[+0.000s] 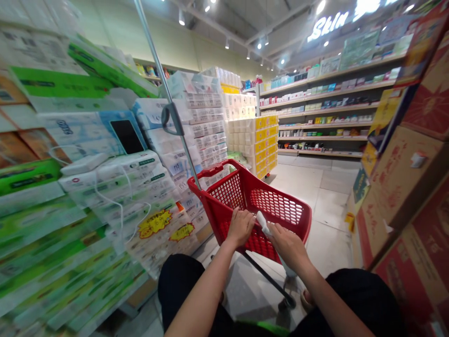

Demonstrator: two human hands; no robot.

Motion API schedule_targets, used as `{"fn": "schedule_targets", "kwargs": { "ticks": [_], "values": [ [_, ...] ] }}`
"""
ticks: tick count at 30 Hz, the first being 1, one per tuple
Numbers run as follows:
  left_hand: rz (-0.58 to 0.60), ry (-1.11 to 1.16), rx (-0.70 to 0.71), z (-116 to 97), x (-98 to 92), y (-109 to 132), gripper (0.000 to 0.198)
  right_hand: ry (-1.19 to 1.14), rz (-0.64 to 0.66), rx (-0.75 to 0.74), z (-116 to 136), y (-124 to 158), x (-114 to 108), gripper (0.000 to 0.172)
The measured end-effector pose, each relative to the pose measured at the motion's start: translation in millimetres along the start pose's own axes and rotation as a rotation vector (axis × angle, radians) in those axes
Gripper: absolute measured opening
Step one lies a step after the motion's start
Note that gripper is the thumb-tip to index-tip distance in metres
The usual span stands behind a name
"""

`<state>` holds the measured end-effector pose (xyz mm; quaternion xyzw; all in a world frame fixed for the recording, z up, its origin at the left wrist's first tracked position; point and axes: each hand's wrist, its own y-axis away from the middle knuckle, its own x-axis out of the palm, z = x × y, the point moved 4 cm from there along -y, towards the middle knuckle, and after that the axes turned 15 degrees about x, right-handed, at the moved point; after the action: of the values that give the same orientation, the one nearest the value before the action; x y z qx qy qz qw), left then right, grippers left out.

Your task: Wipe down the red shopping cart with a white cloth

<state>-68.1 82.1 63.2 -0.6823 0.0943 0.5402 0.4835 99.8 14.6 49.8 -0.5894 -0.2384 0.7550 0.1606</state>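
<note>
Both hands were at the near rim of a red basket (280, 206) on a shop aisle floor (315, 187).
The left hand (240, 228) gripped the rim, fingers curled over it. Just beside it, the right hand (289, 248) had its fingers clamped round a white object (263, 220). Beyond, a metal pole (175, 117) slanted up past stacked tissue packs (105, 187), and stocked shelves (326, 112) stood farthest.

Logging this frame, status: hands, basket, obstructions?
Left hand gripping red basket rim. Right hand closed on white object. Tissue packs stacked close left, cartons right.
</note>
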Motion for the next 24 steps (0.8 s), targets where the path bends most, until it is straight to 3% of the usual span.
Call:
{"fn": "schedule_targets", "kwargs": {
  "ticks": [11, 17, 24],
  "values": [
    [0.016, 0.073, 0.0, 31.2, -1.5, 7.3, 0.034, -0.311, -0.032, -0.229, -66.6, 18.0, 11.5, 0.028],
    [0.024, 0.078, 0.001, 20.6, -1.4, 13.4, 0.029, -0.339, 0.027, -0.173, -98.7, -1.7, 7.8, 0.031],
    [0.045, 0.077, 0.013, 13.9, -3.4, 9.8, 0.029, -0.315, 0.094, 0.011, -133.3, -35.1, 4.8, 0.045]
  ]
}}
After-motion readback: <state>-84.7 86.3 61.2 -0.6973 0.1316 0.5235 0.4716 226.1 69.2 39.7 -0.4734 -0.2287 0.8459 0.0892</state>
